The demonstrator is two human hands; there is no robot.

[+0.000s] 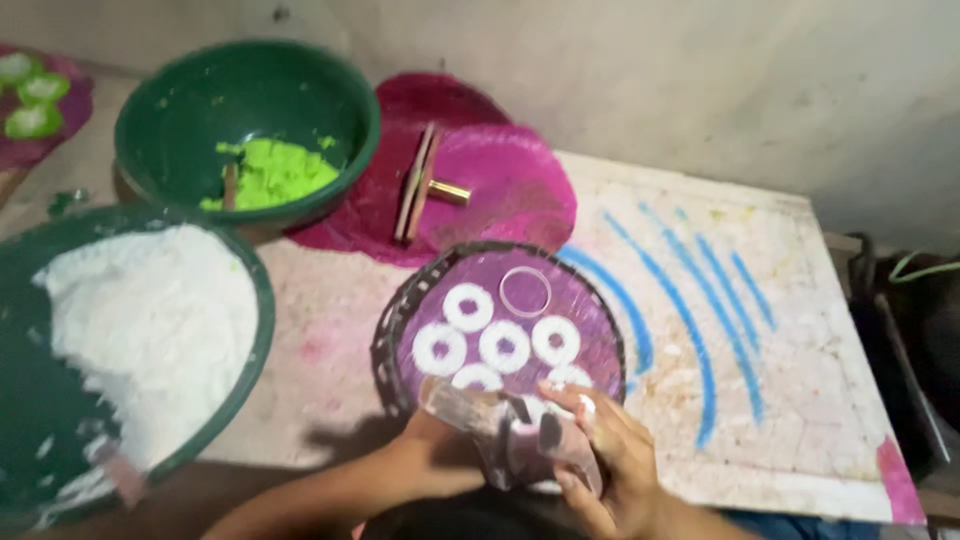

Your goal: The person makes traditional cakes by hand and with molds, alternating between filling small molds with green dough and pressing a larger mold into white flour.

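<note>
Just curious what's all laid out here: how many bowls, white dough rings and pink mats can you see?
Green bowls: 2
White rings on the purple tray: 6 showing; hands may hide more
Pink mats: 3
Total: 11

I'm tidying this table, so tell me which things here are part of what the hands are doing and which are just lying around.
In use:
- right hand and left hand on a pinkish press tool
- woven tray with white rings

Lying about:
- bowl of white powder
- green bowl of green dough
- wooden tool on a pink mat
</note>
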